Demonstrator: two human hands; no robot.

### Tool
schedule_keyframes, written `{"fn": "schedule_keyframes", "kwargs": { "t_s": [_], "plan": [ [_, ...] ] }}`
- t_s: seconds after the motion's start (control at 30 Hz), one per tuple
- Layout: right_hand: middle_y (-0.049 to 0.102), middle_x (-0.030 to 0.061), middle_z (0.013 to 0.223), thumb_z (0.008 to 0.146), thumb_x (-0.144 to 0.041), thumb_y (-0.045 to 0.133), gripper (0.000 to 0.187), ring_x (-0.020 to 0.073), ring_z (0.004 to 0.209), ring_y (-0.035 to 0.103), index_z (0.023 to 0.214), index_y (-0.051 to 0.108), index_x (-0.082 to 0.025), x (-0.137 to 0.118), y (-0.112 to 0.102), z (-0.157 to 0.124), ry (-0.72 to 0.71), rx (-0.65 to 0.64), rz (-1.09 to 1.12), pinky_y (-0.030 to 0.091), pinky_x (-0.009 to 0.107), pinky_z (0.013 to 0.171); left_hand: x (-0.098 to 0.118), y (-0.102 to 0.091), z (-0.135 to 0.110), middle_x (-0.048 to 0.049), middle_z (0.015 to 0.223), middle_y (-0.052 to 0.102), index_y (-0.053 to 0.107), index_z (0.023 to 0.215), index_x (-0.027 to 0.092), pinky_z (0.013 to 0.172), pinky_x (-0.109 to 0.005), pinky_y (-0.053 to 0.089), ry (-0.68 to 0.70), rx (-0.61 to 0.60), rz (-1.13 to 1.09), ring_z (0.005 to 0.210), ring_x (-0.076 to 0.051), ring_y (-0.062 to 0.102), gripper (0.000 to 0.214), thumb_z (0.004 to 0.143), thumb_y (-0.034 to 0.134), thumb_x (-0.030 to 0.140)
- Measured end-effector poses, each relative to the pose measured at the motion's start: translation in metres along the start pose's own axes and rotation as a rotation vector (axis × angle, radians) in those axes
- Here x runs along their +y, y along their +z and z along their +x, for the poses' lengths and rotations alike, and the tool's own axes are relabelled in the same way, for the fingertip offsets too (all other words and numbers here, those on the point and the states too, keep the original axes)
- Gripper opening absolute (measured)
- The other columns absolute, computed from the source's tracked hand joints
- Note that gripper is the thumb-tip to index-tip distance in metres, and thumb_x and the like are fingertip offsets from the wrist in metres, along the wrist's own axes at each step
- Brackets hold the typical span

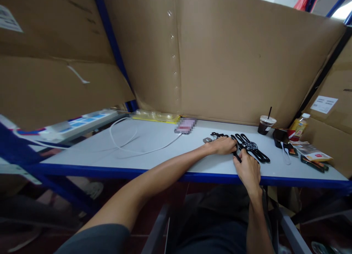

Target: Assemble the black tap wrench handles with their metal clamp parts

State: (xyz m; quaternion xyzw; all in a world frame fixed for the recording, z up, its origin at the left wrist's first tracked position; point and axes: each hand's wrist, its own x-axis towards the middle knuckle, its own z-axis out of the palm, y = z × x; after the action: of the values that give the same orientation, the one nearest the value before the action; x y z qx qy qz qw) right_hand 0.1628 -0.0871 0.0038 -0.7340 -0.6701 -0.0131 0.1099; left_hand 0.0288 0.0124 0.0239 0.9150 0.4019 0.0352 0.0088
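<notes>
On the pale table, right of middle, lies a bunch of black looped handle parts. My left hand rests on their left side with its fingers curled round a black piece. Just in front of the bunch, my right hand pinches another black piece near the table's blue front edge. A few small black and grey parts lie just behind my left hand.
A phone with a white cable lies at the back middle, beside a yellow flat packet. An iced drink cup, a bottle, leaflets and pliers stand at the right. Cardboard walls enclose the table.
</notes>
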Motion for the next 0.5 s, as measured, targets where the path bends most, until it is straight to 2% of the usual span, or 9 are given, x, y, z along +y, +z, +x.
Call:
{"fn": "schedule_keyframes", "kwargs": {
  "t_s": [0.27,0.4,0.5],
  "plan": [
    [0.074,0.0070,0.100,0.103,-0.039,0.049,0.022,0.0261,0.097,0.071,0.115,0.058,-0.022,-0.001,-0.001,-0.001,0.014,0.003,-0.006,0.038,0.031,0.071,-0.003,-0.005,-0.001,-0.0130,0.099,0.073,0.065,0.112,0.016,0.079,-0.034,0.052,0.007,-0.003,-0.030,0.089,-0.026,0.072,0.029,0.100,0.042,0.030],
    [0.075,0.0067,0.098,0.103,-0.038,0.050,0.021,0.0262,0.095,0.071,0.113,0.058,-0.022,-0.001,-0.002,-0.002,0.011,0.008,-0.006,0.038,0.032,0.070,-0.003,-0.001,0.008,-0.0133,0.093,0.074,0.071,0.091,0.014,0.072,-0.030,0.050,-0.161,-0.017,-0.185,0.085,-0.025,0.071,0.029,0.096,0.046,0.027],
    [0.075,0.0069,0.098,0.103,-0.038,0.049,0.021,0.0260,0.096,0.071,0.113,0.058,-0.022,-0.001,-0.001,-0.001,0.004,0.010,0.002,0.037,0.032,0.070,-0.007,0.006,0.016,-0.0135,0.091,0.075,0.072,0.090,0.012,0.067,-0.027,0.048,-0.243,-0.002,-0.246,0.082,-0.023,0.070,0.034,0.099,0.042,0.028]
  ]
}}
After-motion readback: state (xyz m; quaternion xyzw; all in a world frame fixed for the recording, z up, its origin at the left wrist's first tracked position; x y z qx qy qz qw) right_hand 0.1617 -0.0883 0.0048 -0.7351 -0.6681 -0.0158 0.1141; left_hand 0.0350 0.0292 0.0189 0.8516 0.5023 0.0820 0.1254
